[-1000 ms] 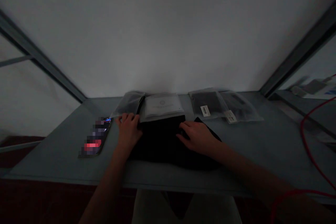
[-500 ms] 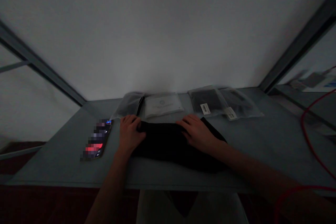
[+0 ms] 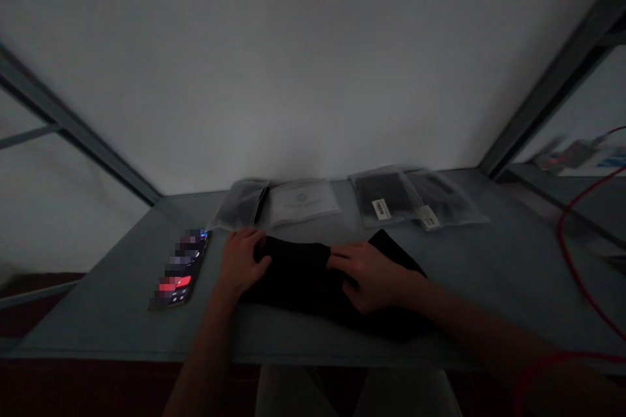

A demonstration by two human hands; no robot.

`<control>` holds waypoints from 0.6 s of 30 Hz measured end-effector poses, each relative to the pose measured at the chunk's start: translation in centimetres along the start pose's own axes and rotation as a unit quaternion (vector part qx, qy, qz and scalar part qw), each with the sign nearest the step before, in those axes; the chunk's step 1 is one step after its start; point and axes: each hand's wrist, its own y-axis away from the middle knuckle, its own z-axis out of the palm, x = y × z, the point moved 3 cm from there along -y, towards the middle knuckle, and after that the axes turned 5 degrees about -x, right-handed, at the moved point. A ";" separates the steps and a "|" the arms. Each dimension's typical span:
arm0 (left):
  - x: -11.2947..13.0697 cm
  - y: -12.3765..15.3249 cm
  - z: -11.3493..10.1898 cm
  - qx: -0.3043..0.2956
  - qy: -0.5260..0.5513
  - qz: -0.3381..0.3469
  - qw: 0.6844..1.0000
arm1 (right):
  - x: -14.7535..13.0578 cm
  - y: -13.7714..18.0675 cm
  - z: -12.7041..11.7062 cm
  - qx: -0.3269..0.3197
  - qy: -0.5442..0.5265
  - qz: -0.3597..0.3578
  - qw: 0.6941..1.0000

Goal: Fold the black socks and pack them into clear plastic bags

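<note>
A folded piece of black cloth (image 3: 298, 280) lies flat across the middle of the grey table, its right end angled toward the front edge. At its left end my left hand (image 3: 242, 260) has the fingers curled over the far corner and the thumb on top, gripping the cloth. My right hand (image 3: 369, 270) bends its fingers onto the cloth right of the middle and grips the fabric there. The fabric is too dark to show its kind or its folds. Part of its right end is hidden under my right forearm.
Along the wall lie a clear bag with a dark item (image 3: 242, 204), a white printed packet (image 3: 306, 201), a labelled bag with dark contents (image 3: 386, 192) and another labelled bag (image 3: 447, 199). A lit phone (image 3: 183, 270) is at left. A red cable (image 3: 570, 254) loops at right.
My right hand has shifted slightly nearer and right along the cloth, its fingers drawn closer together. My left hand keeps its place at the left end. The view has tilted slightly up.
</note>
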 end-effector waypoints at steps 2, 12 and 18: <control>0.0 0.1 -0.2 0.001 0.006 0.014 1.000 | -0.3 0.0 0.0 -0.026 -0.014 0.000 1.000; 4.9 0.5 0.7 0.052 0.081 0.093 0.991 | -0.2 -0.4 0.0 -0.027 -0.025 0.033 0.999; 3.8 -0.3 1.9 0.015 0.159 0.056 0.986 | 0.7 -0.1 -0.8 0.030 0.003 0.048 0.998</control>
